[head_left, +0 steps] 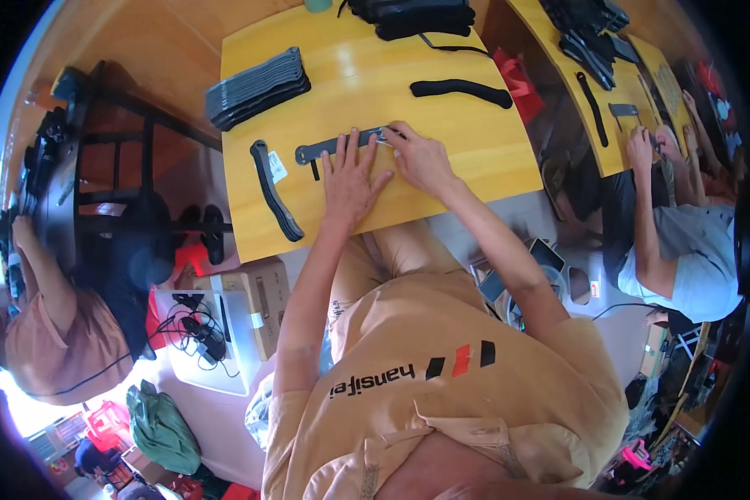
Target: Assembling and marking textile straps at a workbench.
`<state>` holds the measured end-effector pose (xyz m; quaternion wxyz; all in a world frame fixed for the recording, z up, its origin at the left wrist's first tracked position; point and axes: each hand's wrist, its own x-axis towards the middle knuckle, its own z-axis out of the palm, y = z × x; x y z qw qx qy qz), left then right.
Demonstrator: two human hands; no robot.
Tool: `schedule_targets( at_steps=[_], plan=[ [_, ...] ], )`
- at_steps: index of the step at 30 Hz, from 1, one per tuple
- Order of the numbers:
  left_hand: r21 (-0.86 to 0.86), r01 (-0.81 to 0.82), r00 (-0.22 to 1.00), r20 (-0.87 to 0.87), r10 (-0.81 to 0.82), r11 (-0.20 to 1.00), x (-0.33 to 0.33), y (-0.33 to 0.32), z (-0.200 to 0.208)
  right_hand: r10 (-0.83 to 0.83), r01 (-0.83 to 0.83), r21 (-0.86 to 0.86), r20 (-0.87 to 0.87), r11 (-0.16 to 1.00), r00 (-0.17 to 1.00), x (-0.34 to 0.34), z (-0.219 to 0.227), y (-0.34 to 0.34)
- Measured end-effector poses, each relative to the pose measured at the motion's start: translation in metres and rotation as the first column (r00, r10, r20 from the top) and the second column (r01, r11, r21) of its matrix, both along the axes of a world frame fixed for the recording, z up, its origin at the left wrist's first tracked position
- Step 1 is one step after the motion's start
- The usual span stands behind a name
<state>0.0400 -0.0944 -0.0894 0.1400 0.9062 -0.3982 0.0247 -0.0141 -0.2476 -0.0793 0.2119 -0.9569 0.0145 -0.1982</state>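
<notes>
A dark grey flat strap (312,153) with a hole near its rounded left end lies across the yellow table. My left hand (352,179) rests flat on it with the fingers spread, pressing it down. At the strap's right end is my right hand (425,162), its fingers bent together over a small pale, shiny spot; what they grip there is too small to make out. A short black piece (315,170) sticks out below the strap. Left of my hands lies a curved black padded strip (277,192), with a white label (277,167) beside it.
A stack of grey-black straps (258,90) lies at the table's far left. Another black strip (461,90) is at the right, with a black pile (421,18) at the far edge. Co-workers sit at both sides; a white bin of cables (242,333) stands left of my legs.
</notes>
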Motion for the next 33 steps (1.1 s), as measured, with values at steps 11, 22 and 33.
schedule_targets(
  at_steps=[11,22,33],
  plan=[
    [-0.033,-0.024,1.000,0.000,0.024,0.999,0.007,0.017,-0.009,-0.107,0.102,-0.071,-0.068,0.992,0.992,-0.013,-0.003,-0.005],
    [0.041,-0.332,0.943,-0.010,0.332,0.942,0.022,0.050,-0.007,-0.177,0.173,-0.039,-0.155,0.984,0.972,-0.014,0.005,-0.002],
    [-0.170,-0.772,0.630,-0.333,0.702,0.612,0.005,0.135,0.042,-0.227,0.220,0.104,0.051,0.970,0.973,-0.019,-0.006,-0.011]
  ],
)
